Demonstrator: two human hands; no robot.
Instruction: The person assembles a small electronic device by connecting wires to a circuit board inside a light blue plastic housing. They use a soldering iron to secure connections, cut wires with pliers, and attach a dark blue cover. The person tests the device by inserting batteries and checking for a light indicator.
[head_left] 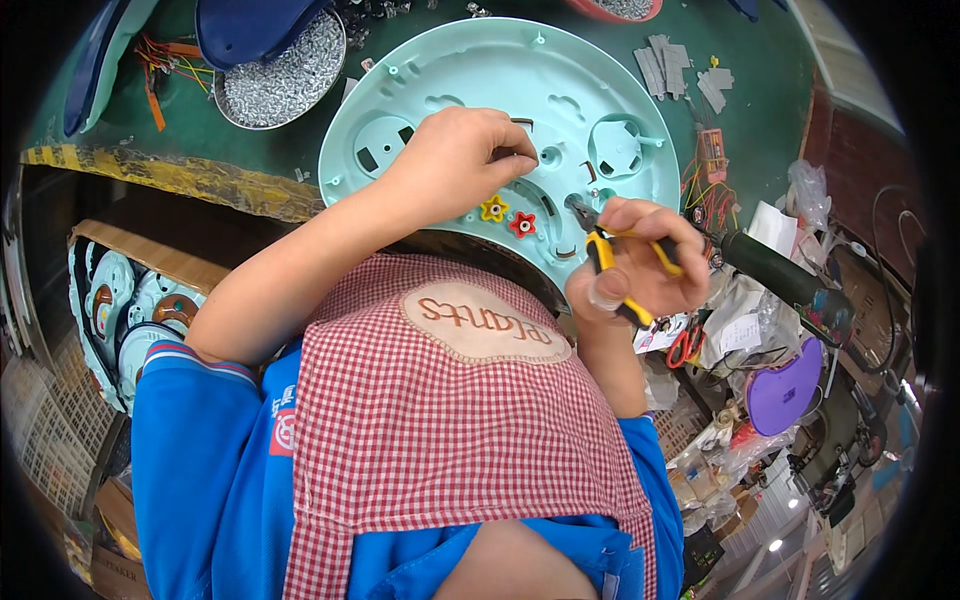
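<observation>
A large mint-green plastic shell (455,75) with cut-outs and screw posts lies hollow side up in front of me. My left hand (465,150) is over its middle, fingers curled together; whatever they hold, if anything, is hidden. Yellow-and-black-handled pliers (603,252) are in my right hand (665,245), their jaws pointing into the shell near a small metal piece (594,193). The tape or cap on a right finger is pale. Below my left hand, a yellow star-shaped piece (493,208) and a red star-shaped piece (522,224) sit in the shell.
A round bowl (285,85) of small metal parts stands at the far left, partly under a dark blue plastic piece (250,30). Grey flat pieces (665,65) and a wired component (712,150) lie on the right of the green table (770,100). Red-handled scissors (685,345) lie lower right.
</observation>
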